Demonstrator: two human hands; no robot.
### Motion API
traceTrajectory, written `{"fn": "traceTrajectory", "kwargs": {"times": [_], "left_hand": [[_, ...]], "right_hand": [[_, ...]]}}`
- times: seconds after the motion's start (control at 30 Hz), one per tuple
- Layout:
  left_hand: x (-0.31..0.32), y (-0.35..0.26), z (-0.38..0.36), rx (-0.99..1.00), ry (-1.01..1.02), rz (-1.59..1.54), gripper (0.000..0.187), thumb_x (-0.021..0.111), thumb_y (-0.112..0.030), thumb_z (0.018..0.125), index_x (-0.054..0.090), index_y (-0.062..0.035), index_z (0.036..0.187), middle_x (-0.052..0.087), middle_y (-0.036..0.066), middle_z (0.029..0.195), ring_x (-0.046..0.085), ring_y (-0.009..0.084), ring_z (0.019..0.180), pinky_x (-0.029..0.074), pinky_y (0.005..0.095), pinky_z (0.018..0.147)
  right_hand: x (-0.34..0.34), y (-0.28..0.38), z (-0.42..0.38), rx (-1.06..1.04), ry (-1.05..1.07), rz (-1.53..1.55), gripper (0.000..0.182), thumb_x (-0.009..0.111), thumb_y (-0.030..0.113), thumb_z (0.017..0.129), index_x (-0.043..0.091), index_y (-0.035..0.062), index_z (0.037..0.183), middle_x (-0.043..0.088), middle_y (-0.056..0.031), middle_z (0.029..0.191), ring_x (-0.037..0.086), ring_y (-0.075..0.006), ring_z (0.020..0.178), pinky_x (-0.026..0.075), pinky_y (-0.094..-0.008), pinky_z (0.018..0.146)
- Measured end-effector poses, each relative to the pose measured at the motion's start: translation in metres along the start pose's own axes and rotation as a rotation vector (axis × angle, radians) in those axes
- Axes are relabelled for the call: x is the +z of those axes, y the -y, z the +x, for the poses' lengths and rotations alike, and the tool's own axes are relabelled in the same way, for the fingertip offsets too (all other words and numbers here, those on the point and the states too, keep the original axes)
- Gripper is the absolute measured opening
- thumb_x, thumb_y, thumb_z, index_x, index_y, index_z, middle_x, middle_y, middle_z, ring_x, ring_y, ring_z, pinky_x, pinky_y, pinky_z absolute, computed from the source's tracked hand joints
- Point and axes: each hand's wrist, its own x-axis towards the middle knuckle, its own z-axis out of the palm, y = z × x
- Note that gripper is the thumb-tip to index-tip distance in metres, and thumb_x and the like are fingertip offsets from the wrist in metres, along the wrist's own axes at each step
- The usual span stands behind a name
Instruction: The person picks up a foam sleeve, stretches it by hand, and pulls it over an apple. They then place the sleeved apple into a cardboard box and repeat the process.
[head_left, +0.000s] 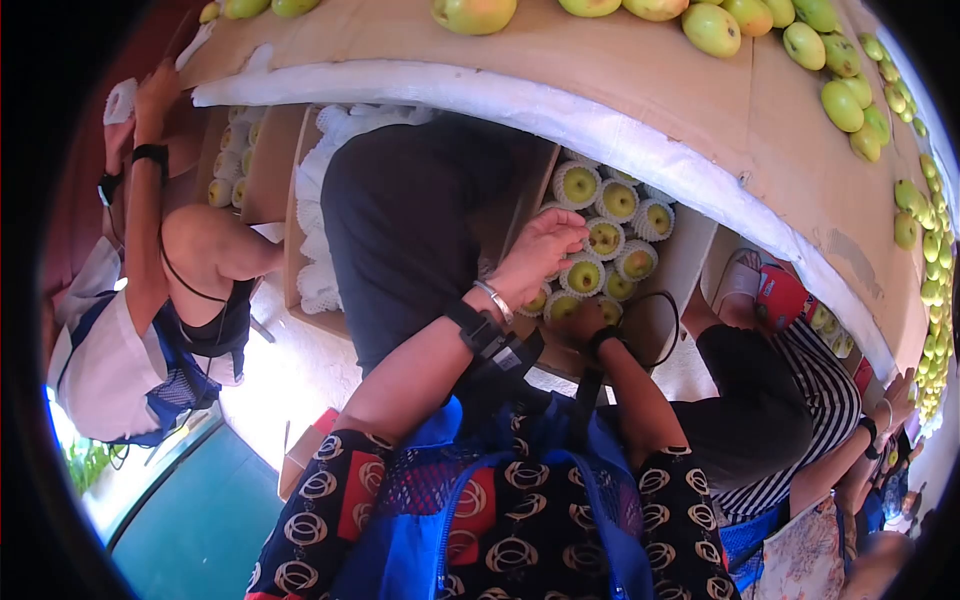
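Note:
A cardboard box (683,285) in front of me holds rows of yellow-green apples (579,185), each in a white foam net (652,221). My left hand (545,246) hovers over the middle of the box, beside an apple (604,238). Its fingers are bent and their tips come close together; whether something small is between them is hidden. At the near side of the box, my right hand (582,322) reaches down in shadow, its fingers curled at a netted apple (563,308). A metal bangle and a black wrist device sit on my left wrist.
Above the box, a cardboard-covered table (380,35) carries loose green fruit (711,30) along its far side. A second box (300,215) with foam nets (315,245) stands left of my knee. People sit on both sides, one holding a foam net (120,102). A black cable (678,320) loops near my right hand.

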Motion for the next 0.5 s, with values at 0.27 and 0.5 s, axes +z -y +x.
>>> {"fn": "traceTrajectory", "kwargs": {"times": [0.27,0.5], "left_hand": [[-0.005,-0.006,-0.008,0.002,-0.044,0.005,0.019,0.053,-0.023,0.088,0.053,-0.0131,0.105,0.059,0.002,0.108,0.052,0.0144,0.097,0.041,0.0299,0.081],[-0.009,-0.002,-0.011,-0.014,-0.042,0.025,0.021,0.052,-0.023,0.088,0.052,-0.0125,0.107,0.058,0.002,0.108,0.052,0.0144,0.097,0.041,0.0306,0.082]], "right_hand": [[-0.051,0.008,-0.022,0.014,-0.256,0.163,0.065,0.076,0.037,0.063,0.052,0.0085,0.117,0.058,-0.021,0.107,0.056,-0.0346,0.1,0.046,-0.0387,0.084],[-0.035,0.04,-0.027,-0.15,-0.404,-0.384,0.071,0.072,0.021,0.066,0.04,0.0218,0.129,0.019,-0.0165,0.143,0.032,-0.0506,0.119,0.044,-0.0563,0.082]]}}
